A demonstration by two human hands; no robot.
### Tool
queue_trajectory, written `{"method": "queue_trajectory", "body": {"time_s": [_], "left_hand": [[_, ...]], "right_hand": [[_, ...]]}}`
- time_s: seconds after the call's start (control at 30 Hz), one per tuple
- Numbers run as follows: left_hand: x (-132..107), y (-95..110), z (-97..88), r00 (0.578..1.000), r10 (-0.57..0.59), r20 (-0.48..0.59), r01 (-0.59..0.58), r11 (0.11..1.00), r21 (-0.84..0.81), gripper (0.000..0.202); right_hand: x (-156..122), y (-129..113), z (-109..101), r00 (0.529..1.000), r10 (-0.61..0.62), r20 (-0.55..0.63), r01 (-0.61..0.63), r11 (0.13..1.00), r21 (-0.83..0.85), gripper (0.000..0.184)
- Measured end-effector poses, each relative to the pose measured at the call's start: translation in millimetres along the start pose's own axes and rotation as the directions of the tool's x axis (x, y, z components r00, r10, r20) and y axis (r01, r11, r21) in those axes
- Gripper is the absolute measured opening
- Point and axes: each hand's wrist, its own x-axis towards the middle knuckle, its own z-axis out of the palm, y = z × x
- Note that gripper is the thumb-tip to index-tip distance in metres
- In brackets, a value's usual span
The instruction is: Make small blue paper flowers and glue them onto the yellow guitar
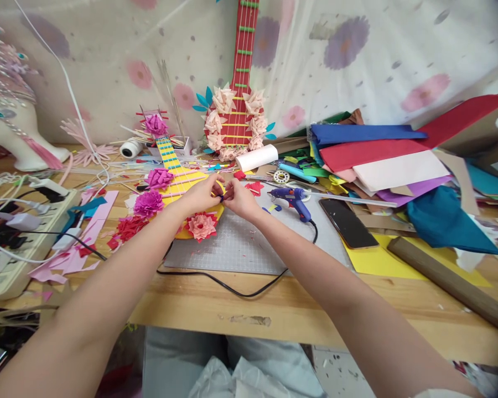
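My left hand (203,194) and my right hand (241,199) meet over the right edge of a yellow paper-craft lute (193,184). Both are closed in a pinch, fingertips together, on a small dark blue piece (221,198); its exact shape is mostly hidden by the fingers. Paper flowers decorate the lute: a purple pompom flower (148,204), a magenta rose (159,178) and a coral flower (202,226) below my left wrist. To the right of my right hand, a blue hot glue gun (292,202) lies on the grey cutting mat (232,257).
A red flower-trimmed lute (240,116) stands upright behind. Coloured paper sheets (382,160), a phone (347,222) and a brown roll (448,276) lie to the right. Left is a power strip (29,232); a black cord (232,290) crosses the table front.
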Motion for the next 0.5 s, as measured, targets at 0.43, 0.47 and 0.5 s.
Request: {"method": "queue_trajectory", "body": {"time_s": [0.43,0.47,0.5], "left_hand": [[-0.4,37.7,-15.1,0.819,-0.008,-0.574,-0.033,0.998,-0.06,0.038],[-3.3,45.7,-11.1,0.786,-0.009,-0.618,-0.035,0.998,-0.059,0.036],[-7.0,54.2,-4.5,0.758,-0.01,-0.652,-0.04,0.997,-0.061,0.032]], "right_hand": [[-7.3,1.0,-17.7,0.992,-0.054,-0.116,0.068,0.99,0.124,0.036],[-11.3,4.6,-23.5,0.989,-0.052,-0.141,0.07,0.99,0.123,0.034],[-16.3,9.6,-29.6,0.987,-0.044,-0.157,0.063,0.991,0.118,0.031]]}}
